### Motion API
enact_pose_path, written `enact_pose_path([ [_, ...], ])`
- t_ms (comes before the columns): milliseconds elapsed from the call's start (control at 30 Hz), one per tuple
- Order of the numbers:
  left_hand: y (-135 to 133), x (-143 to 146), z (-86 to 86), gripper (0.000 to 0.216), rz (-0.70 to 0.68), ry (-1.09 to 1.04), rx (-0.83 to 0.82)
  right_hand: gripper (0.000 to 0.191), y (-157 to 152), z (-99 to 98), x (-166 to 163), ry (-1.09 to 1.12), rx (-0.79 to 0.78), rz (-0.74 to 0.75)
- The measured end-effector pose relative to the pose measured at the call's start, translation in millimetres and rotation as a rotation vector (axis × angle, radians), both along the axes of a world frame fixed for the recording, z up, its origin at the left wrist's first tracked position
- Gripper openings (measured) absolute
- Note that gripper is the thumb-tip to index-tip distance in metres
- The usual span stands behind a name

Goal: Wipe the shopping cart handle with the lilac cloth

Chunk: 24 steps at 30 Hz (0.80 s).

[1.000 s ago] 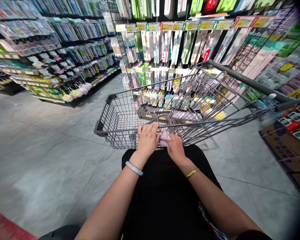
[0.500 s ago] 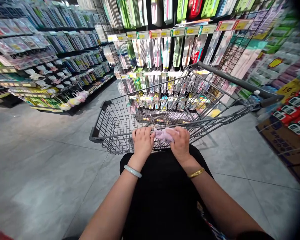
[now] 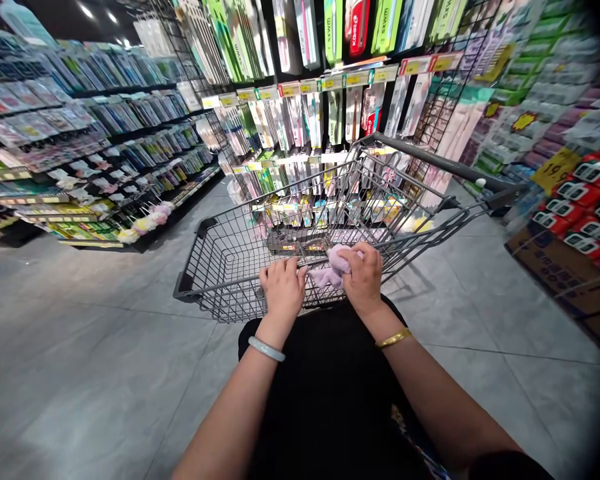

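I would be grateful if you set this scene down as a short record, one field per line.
Left hand: fingers curled over the near rim of the wire shopping cart; pale bangle on the wrist
Right hand: holding a bunched lilac cloth at the same rim; gold-coloured bangle on the wrist
Cloth: part in the grip, part hanging below it
Cart handle: dark bar, right of both hands
Behind the cart: rack of hanging packaged goods
Far right: red packs above a cardboard box
Floor: grey
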State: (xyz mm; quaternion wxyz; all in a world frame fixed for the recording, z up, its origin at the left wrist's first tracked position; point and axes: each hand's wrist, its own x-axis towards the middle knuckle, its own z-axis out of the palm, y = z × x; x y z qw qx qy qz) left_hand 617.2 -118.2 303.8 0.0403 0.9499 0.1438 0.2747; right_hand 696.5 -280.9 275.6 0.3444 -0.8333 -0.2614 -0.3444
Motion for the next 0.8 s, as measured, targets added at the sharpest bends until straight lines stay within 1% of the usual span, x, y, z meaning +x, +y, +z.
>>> enact_pose_path([
  [67, -13, 10, 4.2, 0.033, -0.093, 0.004, -0.007, 0.037, 0, -5.3, 1, 0.001, -0.02, 0.008],
  [133, -28, 21, 6.7, 0.032, -0.2, 0.018, -0.007, 0.037, 0, -19.4, -1, 0.021, -0.06, 0.037],
  [200, -39, 29, 6.7, 0.033, -0.246, 0.036, -0.003, 0.038, -4, -30.5, -1, 0.054, -0.07, 0.057],
  [267, -45, 34, 4.4, 0.035, -0.231, 0.047, 0.007, 0.04, -11, -30.1, 3, 0.063, -0.022, 0.038],
  [367, -46, 36, -0.5, 0.038, -0.203, 0.052, 0.043, 0.041, -24, -15.3, 17, 0.031, 0.057, -0.007],
  [433, -43, 36, -2.8, 0.037, -0.197, 0.053, 0.063, 0.042, -29, -11.3, 22, 0.014, 0.069, -0.012],
  [500, -40, 36, -3.9, 0.036, -0.19, 0.051, 0.075, 0.043, -30, -18.7, 22, 0.02, 0.049, 0.011],
  [600, -37, 36, -3.7, 0.033, -0.189, 0.046, 0.088, 0.046, -29, -37.2, 15, 0.081, 0.008, 0.055],
  [667, -35, 35, -3.1, 0.032, -0.192, 0.047, 0.095, 0.048, -29, -40.0, 14, 0.096, 0.029, 0.05],
  [800, -31, 32, -3.2, 0.031, -0.159, 0.045, 0.102, 0.047, -33, -21.8, 25, -0.009, 0.121, 0.025],
])
